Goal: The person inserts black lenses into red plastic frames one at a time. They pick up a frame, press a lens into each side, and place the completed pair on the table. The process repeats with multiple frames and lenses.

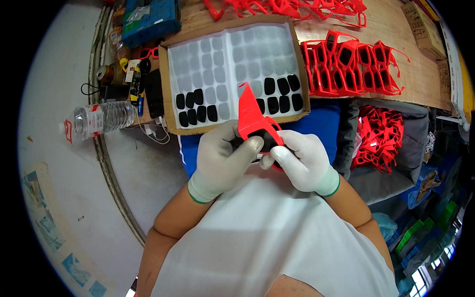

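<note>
The red glasses (252, 116) are up in front of your white top (257, 232), between your two hands, at the near edge of the cardboard box (166, 89). Watch out: if your left thumb pushes too hard on the dark lens (267, 141), that lens might pop out or the thin red rim might bend. The fingertips of your left glove look gray, so they could leave a smudge. One long red arm of the glasses sticks out over the box, close to the dark lenses in it (202, 114). If you turn your wrists fast, it could bump them out of their neat rows. Gloves can be slippery too, so a weak pinch could let the glasses drop.

Your left hand (217, 153) is closed on the glasses, its thumb by the dark lens and its fingers tucked behind, where I can't see them all. Your right hand (307, 161) pinches the lower side of the rim, thumb and fingers close together with the red part between them. I can't tell how hard either hand squeezes.
</note>
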{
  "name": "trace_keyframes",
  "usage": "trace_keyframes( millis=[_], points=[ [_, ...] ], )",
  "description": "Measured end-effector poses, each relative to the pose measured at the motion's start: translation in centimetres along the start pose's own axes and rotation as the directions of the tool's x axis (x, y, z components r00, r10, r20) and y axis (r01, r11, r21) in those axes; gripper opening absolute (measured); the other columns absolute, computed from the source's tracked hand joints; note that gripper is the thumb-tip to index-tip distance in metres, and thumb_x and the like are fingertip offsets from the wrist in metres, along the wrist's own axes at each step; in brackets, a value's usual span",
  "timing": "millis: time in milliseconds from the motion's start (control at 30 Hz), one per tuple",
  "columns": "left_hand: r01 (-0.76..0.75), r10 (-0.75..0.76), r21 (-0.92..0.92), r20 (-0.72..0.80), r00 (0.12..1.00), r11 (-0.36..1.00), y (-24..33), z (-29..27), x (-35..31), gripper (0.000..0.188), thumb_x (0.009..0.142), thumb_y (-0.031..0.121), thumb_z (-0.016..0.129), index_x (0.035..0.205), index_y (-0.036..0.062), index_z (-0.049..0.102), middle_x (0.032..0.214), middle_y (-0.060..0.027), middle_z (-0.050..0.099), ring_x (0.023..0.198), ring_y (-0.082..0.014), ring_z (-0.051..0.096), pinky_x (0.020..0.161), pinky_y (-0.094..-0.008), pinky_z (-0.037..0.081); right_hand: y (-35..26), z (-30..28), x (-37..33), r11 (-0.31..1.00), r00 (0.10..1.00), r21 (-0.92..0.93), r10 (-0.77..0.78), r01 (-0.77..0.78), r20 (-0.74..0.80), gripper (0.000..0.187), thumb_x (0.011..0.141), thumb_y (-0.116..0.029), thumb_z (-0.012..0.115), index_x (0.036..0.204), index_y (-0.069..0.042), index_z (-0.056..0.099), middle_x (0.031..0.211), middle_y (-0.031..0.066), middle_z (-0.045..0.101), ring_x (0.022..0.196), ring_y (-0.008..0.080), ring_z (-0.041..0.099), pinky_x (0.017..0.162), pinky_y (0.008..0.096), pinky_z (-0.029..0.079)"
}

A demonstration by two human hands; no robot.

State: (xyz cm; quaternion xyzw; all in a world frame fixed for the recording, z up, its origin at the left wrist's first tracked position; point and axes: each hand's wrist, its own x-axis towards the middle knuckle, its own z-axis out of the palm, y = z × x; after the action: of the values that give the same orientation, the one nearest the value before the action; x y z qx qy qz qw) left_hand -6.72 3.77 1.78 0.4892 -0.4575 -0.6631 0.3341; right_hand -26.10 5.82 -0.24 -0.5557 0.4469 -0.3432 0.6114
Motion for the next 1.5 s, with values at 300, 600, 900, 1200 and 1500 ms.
trace_keyframes(
  millis=[300,600,900,1200,1500],
  points=[
    [0.058,0.015,-0.265,0.267,0.964,0.963,-0.2,-2.0,0.2,0.02,0.087,-0.003,0.056,0.103,-0.0054,0.068,0.09,-0.0064,0.068,0.078,-0.0078,0.059,0.069,-0.0254,0.049,-0.1,-0.3,-0.1,0.987,0.989,0.15,0.038,-0.06,0.145,0.023,0.097,-0.008,0.051,0.112,0.002,0.065,0.08,0.0057,0.072,0.074,0.0156,0.07,0.073,0.0285,0.055],
    [0.052,-0.051,0.016,-0.058,0.997,0.999,-0.1,-0.1,-0.1,0.015,0.094,0.004,0.059,0.103,-0.0037,0.067,0.088,-0.0048,0.068,0.076,-0.0061,0.058,0.068,-0.0247,0.05,-0.9,0.2,0.3,0.996,0.997,-0.063,0.069,-0.066,0.037,0.018,0.1,-0.011,0.05,0.101,0.0,0.065,0.074,0.0066,0.067,0.066,0.0186,0.065,0.068,0.0303,0.053],
    [0.119,-0.103,0.121,-0.131,0.986,0.986,-0.1,0.4,-0.2,0.016,0.094,0.009,0.063,0.102,-0.0037,0.068,0.086,-0.0044,0.069,0.078,-0.0062,0.061,0.07,-0.0242,0.052,0.1,0.4,0.0,0.995,0.996,-0.068,0.081,-0.079,0.029,0.018,0.1,-0.011,0.049,0.102,0.0,0.064,0.076,0.0067,0.067,0.067,0.0186,0.066,0.068,0.0298,0.053],
    [0.073,-0.057,-0.219,0.081,0.995,0.973,-0.2,-0.4,-0.2,0.015,0.092,0.0,0.059,0.102,-0.0049,0.068,0.089,-0.0088,0.07,0.078,-0.0114,0.065,0.071,-0.0268,0.054,-0.2,-0.1,-0.3,0.988,0.99,0.116,0.087,-0.099,0.107,0.019,0.099,-0.01,0.05,0.106,0.0,0.065,0.078,0.0053,0.069,0.07,0.0147,0.065,0.07,0.0287,0.053],
    [0.039,0.03,-0.358,0.184,0.982,0.933,2.7,-0.4,0.1,0.017,0.091,-0.003,0.056,0.103,-0.0074,0.067,0.088,-0.0117,0.069,0.075,-0.0145,0.066,0.071,-0.0271,0.055,-0.7,0.0,0.2,0.994,0.998,0.109,-0.036,0.03,0.059,0.018,0.098,-0.011,0.052,0.088,-0.002,0.063,0.068,0.004,0.065,0.061,0.0114,0.061,0.061,0.0272,0.05]
  ],
)
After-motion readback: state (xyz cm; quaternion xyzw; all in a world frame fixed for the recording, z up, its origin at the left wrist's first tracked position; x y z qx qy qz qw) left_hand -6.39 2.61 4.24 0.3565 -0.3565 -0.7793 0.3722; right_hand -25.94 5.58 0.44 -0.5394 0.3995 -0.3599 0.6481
